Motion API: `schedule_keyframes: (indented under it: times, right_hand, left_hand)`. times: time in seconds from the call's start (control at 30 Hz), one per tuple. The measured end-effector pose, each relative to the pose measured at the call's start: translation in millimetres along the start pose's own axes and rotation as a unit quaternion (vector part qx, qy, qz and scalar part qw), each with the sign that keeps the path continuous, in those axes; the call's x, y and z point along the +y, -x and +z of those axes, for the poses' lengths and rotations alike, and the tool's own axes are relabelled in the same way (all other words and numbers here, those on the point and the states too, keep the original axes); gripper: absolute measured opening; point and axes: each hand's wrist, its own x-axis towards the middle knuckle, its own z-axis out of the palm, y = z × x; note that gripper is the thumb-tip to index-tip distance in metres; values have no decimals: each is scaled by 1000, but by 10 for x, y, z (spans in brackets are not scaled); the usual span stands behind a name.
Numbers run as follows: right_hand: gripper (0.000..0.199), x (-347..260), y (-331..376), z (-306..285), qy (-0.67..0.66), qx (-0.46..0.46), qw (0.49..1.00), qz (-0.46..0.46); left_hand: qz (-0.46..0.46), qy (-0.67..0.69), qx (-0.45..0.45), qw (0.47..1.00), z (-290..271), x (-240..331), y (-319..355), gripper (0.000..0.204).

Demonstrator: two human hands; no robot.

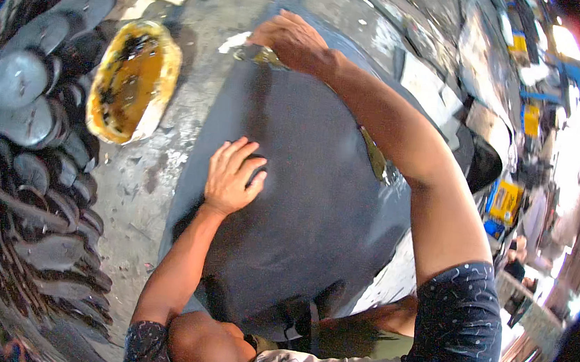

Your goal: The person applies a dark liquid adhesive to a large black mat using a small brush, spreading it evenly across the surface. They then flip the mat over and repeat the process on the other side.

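Left hand [233, 175]: fingers spread, palm pressed flat on the large dark sheet [302, 203], near its left-centre. It grips nothing.

Right hand [291, 40]: arm stretched to the far edge of the sheet, fingers curled down around a small tool [259, 54]. Only a dull metallic tip with a yellowish smear shows below the fingers; the tool's kind cannot be made out, and the palm side of the grip is hidden.

The dark sheet lies flat on the grey floor [144, 174], covering most of the middle of the view. Its near edge is hidden behind the person's head and shoulders, and part of its right edge behind the right forearm. A yellowish streak [376, 158] shows at that right edge, partly covered by the arm.

Left of the sheet, well apart from the left hand, stands a worn container [134, 81] coated inside with amber-yellow paste and dark specks.

Farther left, stacked dark sole-shaped pieces [34, 156] fill the side, bent by the lens and cut off at the rim.

The right background is overexposed and blurred; objects there cannot be identified.
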Motion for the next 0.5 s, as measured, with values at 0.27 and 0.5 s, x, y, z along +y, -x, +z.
schedule_keyframes:
  times: [0.27, 0.5]
  right_hand:
    - [34, 253, 2440, -85, 0, -37, 997, 73]
    - [38, -1303, 4618, -18, -100, -106, 907, 396]
  left_hand:
    - [2, -43, 20, 999, 122, 71, -228, 22]
    - [118, -27, -47, 992, 466, 306, -708, 27]
